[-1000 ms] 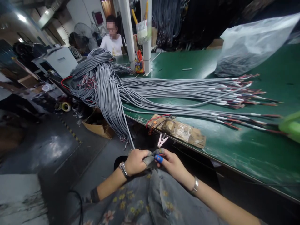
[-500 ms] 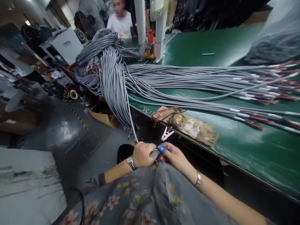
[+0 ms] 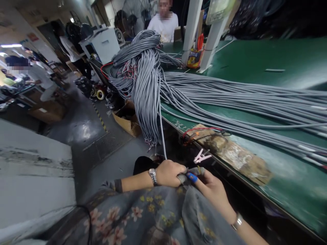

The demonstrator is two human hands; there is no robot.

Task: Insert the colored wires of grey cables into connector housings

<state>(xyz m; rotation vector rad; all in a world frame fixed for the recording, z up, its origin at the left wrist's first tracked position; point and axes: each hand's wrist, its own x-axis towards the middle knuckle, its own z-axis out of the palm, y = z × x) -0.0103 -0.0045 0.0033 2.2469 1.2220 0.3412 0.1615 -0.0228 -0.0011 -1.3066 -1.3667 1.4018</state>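
Observation:
My left hand [image 3: 170,173], with a watch at the wrist, is closed around the end of a grey cable [image 3: 162,139] that runs down from the bundle at the table edge. Close against it, my right hand [image 3: 213,189] pinches thumb and index finger together on thin wires at that cable's end, which are mostly hidden by the fingers. A blue cover sits on the right thumb, and greyish covers wrap other fingertips. Above my hands hangs a large bundle of grey cables [image 3: 146,88], with bare wire ends at its bottom.
The green table [image 3: 255,56] carries long grey cables [image 3: 230,95] stretching right. A pink clip [image 3: 202,156] sticks out by a taped wooden block [image 3: 235,153] at the edge. A cardboard box [image 3: 129,122] stands on the floor. A person [image 3: 165,23] sits across the table; others are further left.
The view has swung left, so the table and cables appear shifted to the right. Both hands stay together at the cable end, with the right fingers slightly rearranged.

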